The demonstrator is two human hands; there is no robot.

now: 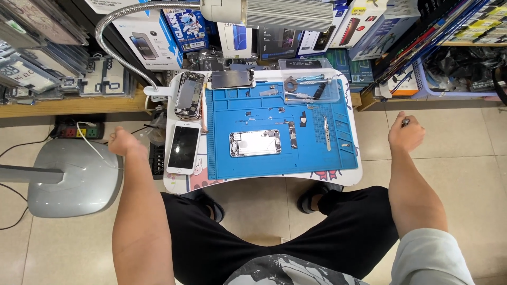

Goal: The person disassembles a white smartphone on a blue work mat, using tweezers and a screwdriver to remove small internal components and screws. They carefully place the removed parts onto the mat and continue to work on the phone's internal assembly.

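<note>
An opened phone body (pixel 254 143) lies on a blue repair mat (pixel 317 158) on a small white table (pixel 346 177). A white phone with a dark screen (pixel 183 148) lies left of the mat, and a second opened phone (pixel 189 94) sits behind it. Tweezers (pixel 327 133) and small loose parts (pixel 293 136) rest on the mat. My left hand (pixel 122 142) hangs out to the left of the table, fingers curled, with nothing visible in it. My right hand (pixel 405 133) is off to the right of the table, closed on a small dark tool (pixel 405 122).
A clear tray (pixel 311 87) with screwdrivers stands at the mat's back right. A gooseneck lamp (pixel 285 13) hangs over the table. A grey stand base (pixel 74 177) and a power strip (pixel 79 131) lie on the floor at left. Boxed accessories line the shelves behind.
</note>
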